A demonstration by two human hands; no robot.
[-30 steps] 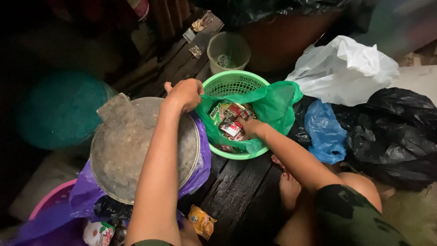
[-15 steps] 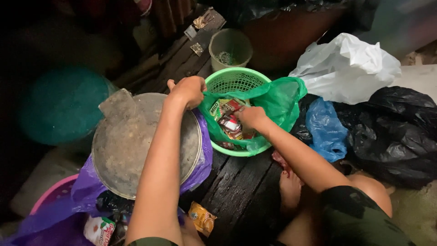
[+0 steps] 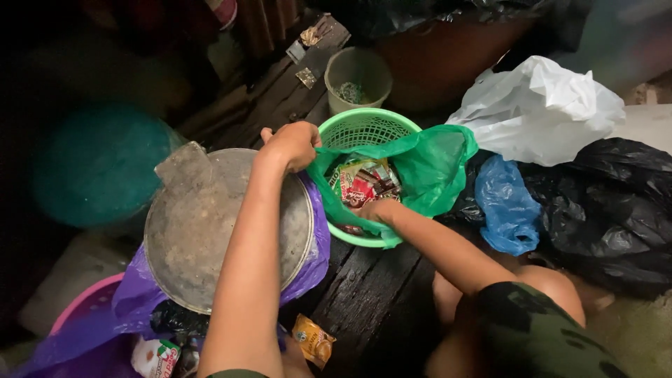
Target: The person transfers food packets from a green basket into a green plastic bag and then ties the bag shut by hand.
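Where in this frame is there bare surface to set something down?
Dark wooden planks lie bare below the green basket, between the orange packet and the knee. Right is crowded with bags; the metal lid fills the left.

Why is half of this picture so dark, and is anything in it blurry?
Head view: light falls on the middle and right, so the green bag, the white bag and both hands, left and right, show clearly; the left side and top sink into shadow, and the teal round thing there looks soft and smeared.
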